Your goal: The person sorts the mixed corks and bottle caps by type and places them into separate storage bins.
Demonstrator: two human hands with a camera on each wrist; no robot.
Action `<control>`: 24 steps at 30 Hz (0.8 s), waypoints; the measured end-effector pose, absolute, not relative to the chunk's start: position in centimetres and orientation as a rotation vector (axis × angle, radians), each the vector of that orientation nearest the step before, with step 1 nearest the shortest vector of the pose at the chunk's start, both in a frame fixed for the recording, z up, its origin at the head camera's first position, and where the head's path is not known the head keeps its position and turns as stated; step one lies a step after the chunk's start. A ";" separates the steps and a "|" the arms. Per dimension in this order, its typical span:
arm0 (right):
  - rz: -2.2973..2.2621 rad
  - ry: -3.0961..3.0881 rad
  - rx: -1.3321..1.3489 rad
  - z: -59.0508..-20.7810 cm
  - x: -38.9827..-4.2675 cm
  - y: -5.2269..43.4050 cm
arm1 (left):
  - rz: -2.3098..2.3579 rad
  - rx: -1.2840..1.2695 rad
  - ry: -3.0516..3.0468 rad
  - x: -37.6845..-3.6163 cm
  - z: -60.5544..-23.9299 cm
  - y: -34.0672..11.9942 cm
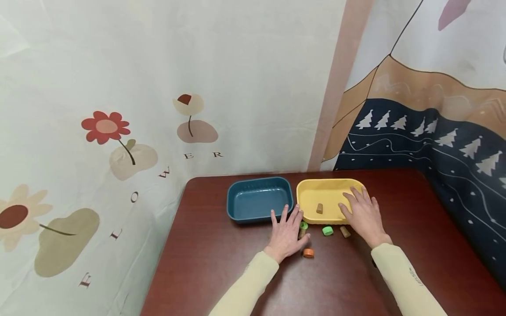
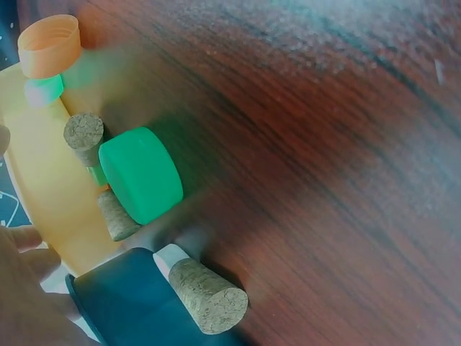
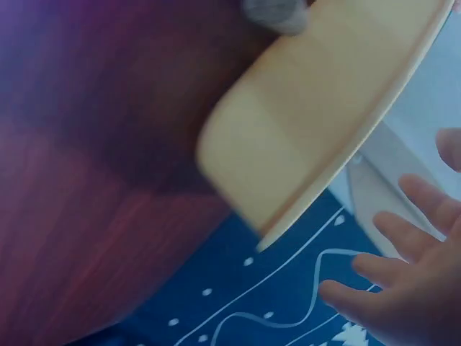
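My left hand lies flat on the dark red table with fingers spread, just in front of the blue tray. It holds nothing. A green cap and an orange cap lie right beside its thumb. My right hand rests with straight fingers on the front right rim of the yellow tray, which holds one cork. Another green cap and a cork lie between the hands. The left wrist view shows a green cap, an orange cap and corks up close.
The table stands in a corner, with a flower-print cloth wall at the left and back and a tree-print cloth at the right. The blue tray holds nothing. Bare tabletop stretches in front of the hands and to the right of the yellow tray.
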State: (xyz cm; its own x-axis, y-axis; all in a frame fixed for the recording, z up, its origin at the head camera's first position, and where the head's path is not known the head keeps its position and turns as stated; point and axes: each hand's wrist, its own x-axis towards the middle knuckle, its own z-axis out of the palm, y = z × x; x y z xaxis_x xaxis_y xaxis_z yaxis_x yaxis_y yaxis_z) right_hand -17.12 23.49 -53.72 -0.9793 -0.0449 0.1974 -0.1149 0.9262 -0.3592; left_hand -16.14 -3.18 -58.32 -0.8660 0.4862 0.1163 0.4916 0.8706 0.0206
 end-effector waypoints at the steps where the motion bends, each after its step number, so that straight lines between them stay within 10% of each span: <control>1: 0.570 -2.880 0.116 -53.8 -16.8 23.9 | -0.080 -0.766 -2.937 -16.1 -58.3 -3.2; 24: 0.732 -2.842 -0.149 -56.9 -9.5 28.1 | -0.172 -0.745 -2.985 -16.3 -58.1 -2.7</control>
